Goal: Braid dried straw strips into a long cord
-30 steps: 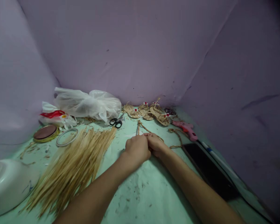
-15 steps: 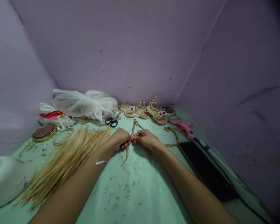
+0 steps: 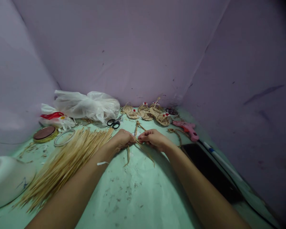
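Since half a second ago the left hand (image 3: 122, 140) and right hand (image 3: 152, 137) have drawn a little closer, and a second loose tail now hangs below them; I judge the plaiting goes on. Both hands are pinched on the thin, dry, tan straw braid (image 3: 136, 128), which runs away from the grip over the pale green table (image 3: 138, 190). Left of the grip lies a fan of stiff yellow straw stalks (image 3: 69, 159); beyond it, small woven straw sandals (image 3: 147, 113) and black-handled scissors (image 3: 113, 122).

Pale lilac walls (image 3: 138, 47) enclose a corner on three sides. A mint-green work surface (image 3: 138, 194), scuffed and speckled, lies below. Lighting is dim.
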{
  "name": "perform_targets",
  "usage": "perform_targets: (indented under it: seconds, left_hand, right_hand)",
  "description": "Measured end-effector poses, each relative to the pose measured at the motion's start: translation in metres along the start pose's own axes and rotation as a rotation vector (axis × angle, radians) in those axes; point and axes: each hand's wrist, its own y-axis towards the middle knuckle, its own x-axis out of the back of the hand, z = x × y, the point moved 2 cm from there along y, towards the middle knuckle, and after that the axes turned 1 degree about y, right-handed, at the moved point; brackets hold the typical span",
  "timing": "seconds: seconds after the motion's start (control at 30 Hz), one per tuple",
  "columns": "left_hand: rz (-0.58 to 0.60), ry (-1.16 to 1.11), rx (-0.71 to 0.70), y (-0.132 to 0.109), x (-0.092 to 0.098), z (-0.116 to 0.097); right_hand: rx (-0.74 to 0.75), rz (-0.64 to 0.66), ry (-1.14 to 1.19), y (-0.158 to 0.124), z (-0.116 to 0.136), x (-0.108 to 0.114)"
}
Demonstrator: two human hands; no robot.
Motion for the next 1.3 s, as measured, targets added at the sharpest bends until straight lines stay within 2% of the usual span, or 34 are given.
perform_targets:
  seconds: [0.23, 0.33, 0.4, 0.57, 0.63, 0.77, 0.97, 1.17, 1.3]
  left_hand:
    - [0.021, -0.007, -0.005, 0.003, 0.000, 0.003]
    - [0.010, 0.022, -0.022, 0.001, -0.001, 0.002]
    - [-0.005, 0.038, -0.028, -0.001, -0.001, 0.001]
    - [0.015, 0.011, -0.025, -0.001, 0.000, 0.001]
    - [0.012, 0.013, -0.029, 0.000, 0.001, 0.002]
    - [0.014, 0.025, -0.037, 0.000, 0.000, 0.002]
    - [-0.101, 0.186, 0.059, 0.002, -0.006, 0.001]
    - [-0.029, 0.051, 0.151, 0.002, -0.001, 0.002]
    - [0.049, -0.008, 0.130, 0.004, 0.003, 0.006]
  right_hand:
    - [0.158, -0.043, -0.048, 0.006, -0.005, -0.008]
    - [0.202, -0.014, -0.009, 0.007, -0.006, -0.008]
    - [0.207, 0.005, -0.002, 0.007, -0.007, -0.008]
    - [0.133, -0.073, -0.108, 0.006, -0.009, -0.006]
    - [0.107, -0.050, -0.167, 0.006, -0.010, -0.005]
    - [0.143, -0.041, -0.256, 0.008, -0.012, -0.004]
    - [0.191, -0.242, -0.606, -0.001, 0.002, -0.009]
    - [0.339, -0.321, -0.922, -0.027, 0.018, -0.042]
    - [0.389, -0.313, -1.070, -0.032, 0.015, -0.056]
